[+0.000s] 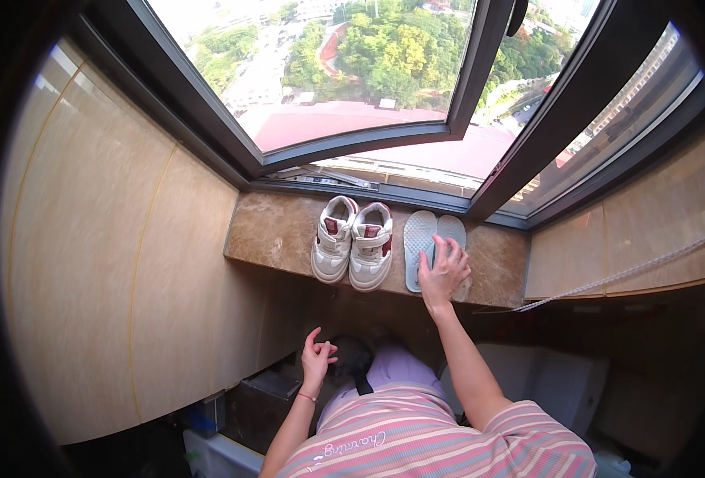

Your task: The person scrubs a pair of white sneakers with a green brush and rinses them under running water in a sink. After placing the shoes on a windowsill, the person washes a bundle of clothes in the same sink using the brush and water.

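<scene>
A pair of light blue-grey insoles (421, 231) lies side by side on the brown stone sill. My right hand (445, 273) is over the right insole with its fingers spread and slightly bent; whether the fingertips touch it I cannot tell. Part of that insole is hidden under the hand. Just left of the insoles stands a pair of white shoes (371, 251) with dark red patches and straps, toes toward me. My left hand (316, 362) hangs in front of my body, below the sill, fingers loosely bent and apart, with nothing visible in it.
Behind the stone sill (269, 231) is a dark-framed window (352, 143), its sash tilted open. Tiled walls (113, 239) close in on both sides. A beaded cord (623, 275) stretches across the right. A white basin-like object (527, 374) sits low at the right.
</scene>
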{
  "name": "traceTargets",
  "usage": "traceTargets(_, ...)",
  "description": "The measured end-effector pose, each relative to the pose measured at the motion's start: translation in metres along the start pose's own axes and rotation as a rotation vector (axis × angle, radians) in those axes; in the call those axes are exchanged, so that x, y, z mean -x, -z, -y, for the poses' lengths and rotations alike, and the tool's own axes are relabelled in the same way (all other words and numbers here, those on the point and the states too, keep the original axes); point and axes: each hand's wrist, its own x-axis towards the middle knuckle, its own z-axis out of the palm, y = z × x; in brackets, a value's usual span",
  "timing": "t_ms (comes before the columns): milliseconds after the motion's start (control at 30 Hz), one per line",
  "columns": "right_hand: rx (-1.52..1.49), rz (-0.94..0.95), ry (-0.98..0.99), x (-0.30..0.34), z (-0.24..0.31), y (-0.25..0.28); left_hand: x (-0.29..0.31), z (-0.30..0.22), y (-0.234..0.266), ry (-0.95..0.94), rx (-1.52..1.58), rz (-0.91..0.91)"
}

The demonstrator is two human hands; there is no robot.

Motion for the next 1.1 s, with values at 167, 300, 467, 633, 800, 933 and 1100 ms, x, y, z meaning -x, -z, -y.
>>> traceTargets(167,-0.038,0.034,0.219,0.012,-0.019,0.011,0.009,0.017,0.010,0.032,0.021,-0.040)
traceTargets(300,-0.017,0.032,0.269,0.015,-0.018,0.005,0.014,0.030,0.013,0.060,0.049,-0.069)
traceTargets(467,-0.004,0.013,0.314,0.012,0.005,0.012,0.026,0.063,0.027,0.071,0.059,-0.157)
traceTargets(633,-0.145,0.033,0.472,0.015,-0.002,0.017,0.047,0.088,0.041,0.129,0.119,-0.330)
traceTargets(800,-0.553,0.105,0.650,0.037,0.027,0.035,0.095,0.154,0.054,0.277,0.224,-0.522)
traceTargets(933,-0.665,0.474,0.803,0.090,0.058,0.031,0.132,0.200,0.054,0.333,0.286,-0.620)
traceTargets(1100,-0.652,0.873,0.813,0.176,0.101,0.023,0.170,0.235,0.062,0.256,0.382,-0.795)
